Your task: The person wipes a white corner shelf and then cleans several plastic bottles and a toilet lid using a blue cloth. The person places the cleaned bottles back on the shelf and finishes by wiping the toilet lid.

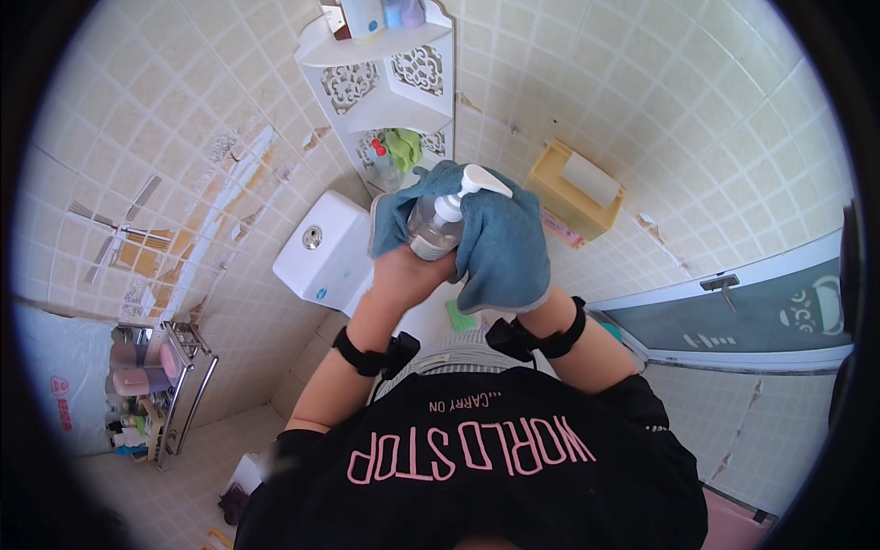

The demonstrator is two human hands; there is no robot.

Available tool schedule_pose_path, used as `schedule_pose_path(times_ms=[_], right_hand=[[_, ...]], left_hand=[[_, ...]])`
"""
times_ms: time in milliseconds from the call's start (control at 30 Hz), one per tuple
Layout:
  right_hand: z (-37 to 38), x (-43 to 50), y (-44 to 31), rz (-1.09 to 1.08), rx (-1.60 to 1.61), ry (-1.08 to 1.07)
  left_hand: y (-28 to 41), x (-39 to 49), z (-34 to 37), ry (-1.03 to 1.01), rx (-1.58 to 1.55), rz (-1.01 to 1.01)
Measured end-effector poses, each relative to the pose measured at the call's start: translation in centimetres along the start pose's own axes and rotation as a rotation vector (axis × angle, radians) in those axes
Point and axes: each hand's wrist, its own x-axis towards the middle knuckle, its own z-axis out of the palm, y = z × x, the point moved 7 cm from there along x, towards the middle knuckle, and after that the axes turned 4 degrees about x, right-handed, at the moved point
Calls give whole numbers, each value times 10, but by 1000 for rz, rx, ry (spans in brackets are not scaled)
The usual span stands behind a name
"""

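Note:
My left hand [412, 275] is closed around the base of a clear pump bottle [427, 234] with a white pump head [481, 180]. A blue-grey cloth [505, 240] drapes over and behind the bottle, touching its sides. The cloth covers my right hand [533, 302] almost wholly; only the wrist side shows, and the fingers inside are hidden. The cloth follows the shape of that hand and hangs from it beside the bottle.
A white toilet tank [330, 251] stands left of my hands. Beyond them is a white corner shelf [405, 113] with bottles and a green cloth. A yellow tissue box [574, 192] is on the right wall, near a glazed door [749, 309]. A metal rack [185, 392] is at left.

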Motion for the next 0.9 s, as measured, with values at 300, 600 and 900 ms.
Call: schedule_pose_path(times_ms=[300, 600, 900], right_hand=[[3, 7, 3, 105, 548, -232], [-8, 7, -4, -90, 222, -66], [-15, 0, -7, -100, -107, 17]], left_hand=[[-34, -28, 10, -849, -716, -421], [-36, -34, 35, -764, -1251, -414], [-20, -32, 31, -567, -983, -331]])
